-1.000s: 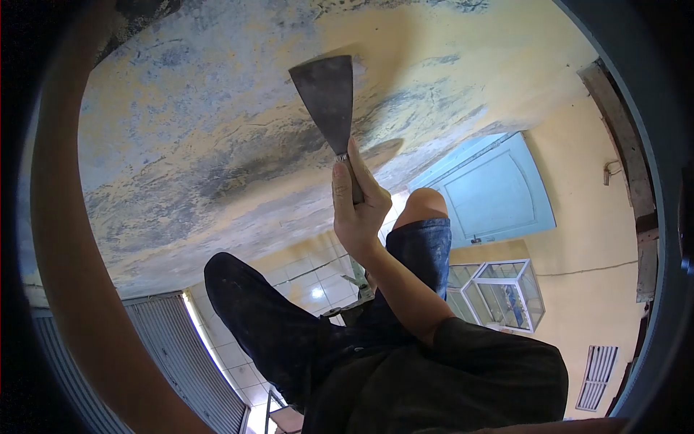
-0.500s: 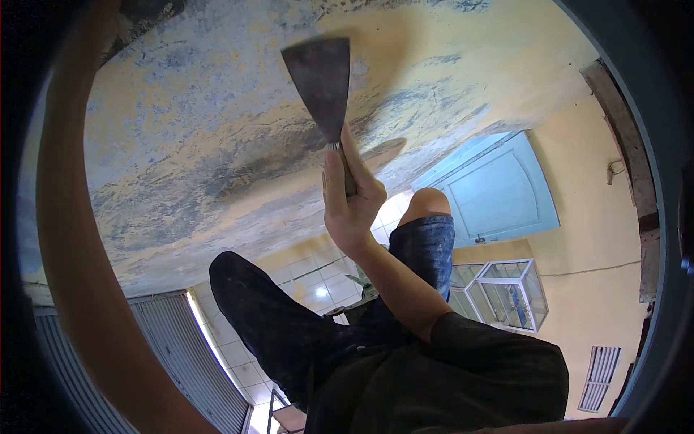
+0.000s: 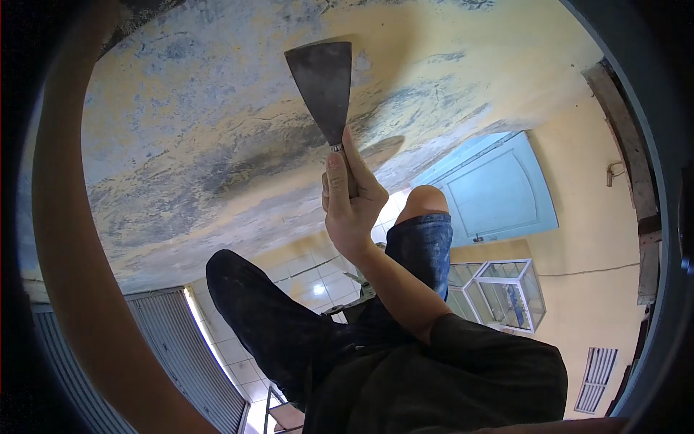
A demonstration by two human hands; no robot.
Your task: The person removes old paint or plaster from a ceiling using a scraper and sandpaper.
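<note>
My right hand (image 3: pixel 350 206) is shut on the handle of a metal scraper (image 3: pixel 323 83). Its wide dark blade points up, flat against a yellow wall (image 3: pixel 202 130) with worn grey-blue patches. The blade's top edge rests on a scraped patch near the top of the view. My left forearm (image 3: pixel 65 253) arcs up the left edge of the view. Its hand is out of sight past the top. My dark shorts and bent knee (image 3: pixel 426 202) show below the right hand.
A pale blue door (image 3: pixel 499 192) stands at the right, with a glass display cabinet (image 3: pixel 502 293) beside it. A ribbed metal shutter (image 3: pixel 173 354) is at the lower left, next to a white tiled floor (image 3: pixel 303 271). A wall vent (image 3: pixel 593 376) sits at lower right.
My right hand has pushed the scraper a short way up the wall and slightly left. In the last half second it has hardly moved. The left arm is unchanged.
</note>
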